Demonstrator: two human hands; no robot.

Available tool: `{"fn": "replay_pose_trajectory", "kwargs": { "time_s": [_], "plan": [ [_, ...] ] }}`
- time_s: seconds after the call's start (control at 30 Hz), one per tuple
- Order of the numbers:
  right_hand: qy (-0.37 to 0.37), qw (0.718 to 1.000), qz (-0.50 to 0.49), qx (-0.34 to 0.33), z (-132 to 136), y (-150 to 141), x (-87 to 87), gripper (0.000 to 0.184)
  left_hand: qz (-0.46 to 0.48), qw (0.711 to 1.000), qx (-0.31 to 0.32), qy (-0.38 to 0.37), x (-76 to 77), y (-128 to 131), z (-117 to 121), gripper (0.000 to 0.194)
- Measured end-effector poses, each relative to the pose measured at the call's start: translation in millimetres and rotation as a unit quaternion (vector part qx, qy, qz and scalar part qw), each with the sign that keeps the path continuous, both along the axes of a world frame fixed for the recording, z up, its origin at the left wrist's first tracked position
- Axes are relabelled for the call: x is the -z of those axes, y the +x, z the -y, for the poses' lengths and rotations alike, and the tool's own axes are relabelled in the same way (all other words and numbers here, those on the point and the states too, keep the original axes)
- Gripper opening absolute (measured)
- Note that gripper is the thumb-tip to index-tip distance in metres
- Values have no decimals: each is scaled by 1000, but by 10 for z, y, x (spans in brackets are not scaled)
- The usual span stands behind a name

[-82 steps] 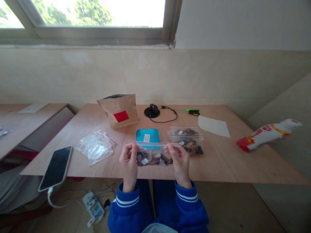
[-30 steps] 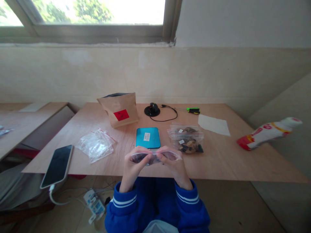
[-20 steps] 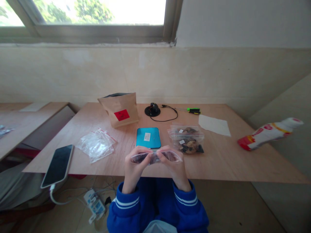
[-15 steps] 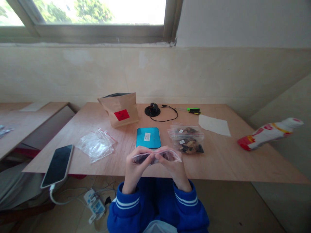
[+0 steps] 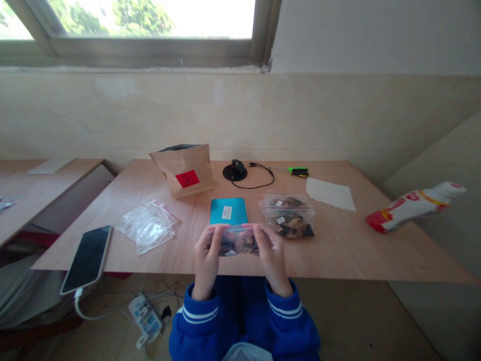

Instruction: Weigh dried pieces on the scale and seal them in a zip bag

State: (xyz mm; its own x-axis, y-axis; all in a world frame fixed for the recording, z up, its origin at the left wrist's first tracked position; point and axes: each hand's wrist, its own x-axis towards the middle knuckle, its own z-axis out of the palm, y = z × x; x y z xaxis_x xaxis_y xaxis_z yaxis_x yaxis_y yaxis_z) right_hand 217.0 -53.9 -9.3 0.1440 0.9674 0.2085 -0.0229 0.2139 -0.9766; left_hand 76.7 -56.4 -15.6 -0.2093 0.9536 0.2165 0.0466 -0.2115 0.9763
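Note:
Between my two hands is a clear zip bag [image 5: 240, 242] with dark and brown dried pieces and a small white label inside. My left hand [image 5: 208, 253] is closed on its left end, thumb on the near side. On the right end my right hand [image 5: 271, 255] grips it the same way. Just beyond the bag lies a flat blue device [image 5: 228, 211] with a white sticker, its near edge covered by the bag. Right of it, filled zip bags [image 5: 295, 226] of similar dried pieces overlap on the table.
Flat clear zip bags [image 5: 148, 225] lie at left, near a phone [image 5: 87, 258] with a cable. Behind stand a brown paper pouch [image 5: 184, 170] and a black round-based device [image 5: 235, 170]. Screwdrivers [image 5: 298, 172], white paper [image 5: 330, 193] and a tilted bottle [image 5: 413, 207] are at right.
The bag has turned so its filled side faces me. My thumbs have moved apart from its middle towards its ends, leaving the contents and label showing.

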Motion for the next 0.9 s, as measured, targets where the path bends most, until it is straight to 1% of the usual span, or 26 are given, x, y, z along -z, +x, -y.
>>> {"fn": "replay_pose_trajectory", "kwargs": {
  "time_s": [0.1, 0.2, 0.33, 0.4, 0.5, 0.6, 0.67, 0.73, 0.77, 0.83, 0.9],
  "plan": [
    [-21, 1000, 3, -9, -14, 89, 69, 46, 12, 999, -23, -32, 21, -51, -18, 45],
    [-46, 998, -4, -39, -7, 145, 108, 52, 42, 997, -55, -45, 15, -55, -13, 48],
    [-76, 993, -43, -80, 14, 200, 95, 54, 108, 991, -39, -64, 10, -15, -2, 50],
    [-99, 989, -51, -96, 19, 240, 95, 57, 133, 987, -49, -73, 23, -10, -1, 51],
    [-121, 988, -45, -80, 22, 296, 116, 61, 159, 982, -50, -94, 43, -16, -5, 51],
    [-115, 990, -35, -76, 15, 312, 136, 64, 181, 978, -22, -103, 42, -4, -29, 50],
    [-107, 991, -25, -74, -9, 314, 144, 67, 184, 978, -15, -100, 33, 13, -62, 51],
    [-105, 994, -6, -42, -57, 345, 148, 66, 163, 981, -10, -107, 24, 23, -100, 53],
    [-104, 994, 10, -14, -91, 383, 148, 66, 150, 982, -2, -116, 21, 20, -118, 53],
    [-96, 992, 55, 66, -183, 521, 140, 68, 130, 982, 21, -135, 23, -4, -143, 53],
    [-87, 979, 107, 152, -302, 742, 124, 71, 124, 981, 38, -148, 36, -50, -150, 54]
  ]
}}
